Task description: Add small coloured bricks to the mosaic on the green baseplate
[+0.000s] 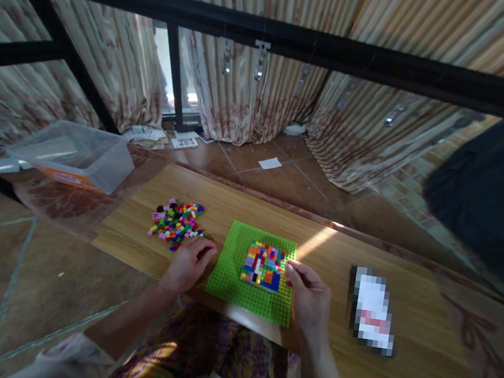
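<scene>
A green baseplate (235,274) lies on a low wooden board (414,368), with a square patch of mixed-colour small bricks (264,264) built on it. My right hand (307,297) rests at the plate's right edge, thumb and forefinger pinched together beside the patch; what they hold is too small to make out. My left hand (189,263) lies on the board just left of the plate, fingers curled under, near a loose pile of coloured bricks (177,221).
A clear plastic box (73,154) stands on the floor at the back left. A blurred-out flat object (373,311) lies on the board to the right. Black bars (300,42) cross overhead, curtains hang behind, and papers (270,163) lie on the tiled floor.
</scene>
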A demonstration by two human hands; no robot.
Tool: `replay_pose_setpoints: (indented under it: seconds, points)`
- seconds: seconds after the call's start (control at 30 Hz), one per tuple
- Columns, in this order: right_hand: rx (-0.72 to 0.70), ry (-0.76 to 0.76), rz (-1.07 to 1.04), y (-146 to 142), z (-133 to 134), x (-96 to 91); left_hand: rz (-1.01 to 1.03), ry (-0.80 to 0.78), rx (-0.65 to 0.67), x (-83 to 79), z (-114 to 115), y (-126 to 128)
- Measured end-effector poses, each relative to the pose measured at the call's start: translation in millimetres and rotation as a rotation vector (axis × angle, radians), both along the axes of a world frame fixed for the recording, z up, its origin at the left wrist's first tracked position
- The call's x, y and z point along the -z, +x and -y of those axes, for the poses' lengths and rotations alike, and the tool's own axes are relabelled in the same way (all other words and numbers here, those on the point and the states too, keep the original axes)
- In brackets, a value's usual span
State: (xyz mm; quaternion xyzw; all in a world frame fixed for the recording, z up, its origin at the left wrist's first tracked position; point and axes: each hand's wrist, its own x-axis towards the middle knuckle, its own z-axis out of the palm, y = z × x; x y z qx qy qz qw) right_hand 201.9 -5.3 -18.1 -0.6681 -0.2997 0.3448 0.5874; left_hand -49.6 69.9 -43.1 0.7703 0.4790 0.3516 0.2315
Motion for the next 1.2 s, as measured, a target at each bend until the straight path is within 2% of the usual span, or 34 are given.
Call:
replay_pose_setpoints:
  seconds: [0.4, 0.7, 1.0, 1.2]
  points:
    - [0.057, -0.014, -0.055, -7.3, -12.9, -0.6, -0.001, -0.014, -0.012, 0.3, 0.7, 0.8]
    - [-0.046, -0.077, -0.331, 4.8, -16.4, 5.3, -0.008, -0.019, -0.015, 0.7, 1.8, 1.2]
    - [-0.085, -0.126, -0.349, 7.6, -23.3, 0.7, -0.012, -0.072, -0.012, -2.4, 3.2, 2.8]
    - [-0.107, -0.133, -0.272, 5.2, -26.2, -0.8, 0.006, -0.063, -0.011, -0.8, 3.0, 3.6]
